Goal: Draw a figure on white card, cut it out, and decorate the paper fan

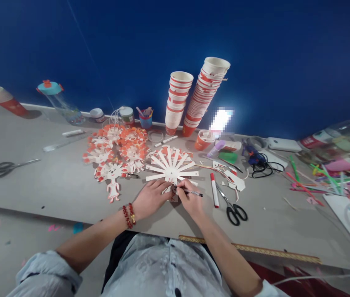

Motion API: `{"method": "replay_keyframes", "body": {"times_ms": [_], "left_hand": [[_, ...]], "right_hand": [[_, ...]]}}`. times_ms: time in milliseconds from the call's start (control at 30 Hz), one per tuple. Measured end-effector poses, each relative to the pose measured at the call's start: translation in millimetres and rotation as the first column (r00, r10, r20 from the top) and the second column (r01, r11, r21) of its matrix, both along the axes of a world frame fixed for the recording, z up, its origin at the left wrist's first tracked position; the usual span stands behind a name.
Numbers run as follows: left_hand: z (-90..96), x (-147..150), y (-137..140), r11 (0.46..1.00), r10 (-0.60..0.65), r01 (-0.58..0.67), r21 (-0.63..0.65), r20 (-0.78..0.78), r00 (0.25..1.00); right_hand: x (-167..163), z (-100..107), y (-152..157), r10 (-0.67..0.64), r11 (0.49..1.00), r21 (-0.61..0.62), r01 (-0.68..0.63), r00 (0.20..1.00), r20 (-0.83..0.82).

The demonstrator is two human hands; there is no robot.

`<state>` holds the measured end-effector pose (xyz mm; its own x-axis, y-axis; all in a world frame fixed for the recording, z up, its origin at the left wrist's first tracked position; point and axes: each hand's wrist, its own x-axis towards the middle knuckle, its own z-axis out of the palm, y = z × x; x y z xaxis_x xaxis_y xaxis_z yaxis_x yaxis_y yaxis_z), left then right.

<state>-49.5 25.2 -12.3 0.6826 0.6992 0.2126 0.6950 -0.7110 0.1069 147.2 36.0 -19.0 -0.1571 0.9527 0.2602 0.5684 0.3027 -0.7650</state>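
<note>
A white paper cutout [170, 172] with long strips fanned out from its middle lies flat on the table in front of me. My left hand [153, 198] rests flat on its lower left part, fingers stretched out and pressing on the paper. In my right hand [189, 197] a thin pen [195, 192] is pinched, its tip at the lower part of the cutout, beside my left fingers. Dark drawn lines show there, partly hidden by the hands. Left of it lie several finished-looking paper figures [112, 175] with orange and white fringes, faces and small bodies.
Scissors [233, 211] and a red-capped marker [214, 190] lie right of my hand; other scissors [4, 169] lie far left. Tall paper cup stacks [204, 99] stand behind. A glue gun [255, 156], paper scraps [235, 180] and bottles [329, 138] occupy the right side.
</note>
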Motion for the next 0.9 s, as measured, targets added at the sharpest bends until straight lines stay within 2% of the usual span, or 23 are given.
{"method": "replay_keyframes", "body": {"times_ms": [233, 900], "left_hand": [[2.3, 0.3, 0.1, 1.000, -0.001, 0.001, 0.000, -0.001, 1.000], [1.0, 0.0, -0.2, 1.000, 0.001, -0.001, -0.012, -0.008, 1.000]], "right_hand": [[0.4, 0.6, 0.4, -0.003, 1.000, -0.018, 0.003, 1.000, 0.000], [-0.4, -2.6, -0.6, -0.031, 0.999, 0.037, 0.029, 0.998, 0.054]]}}
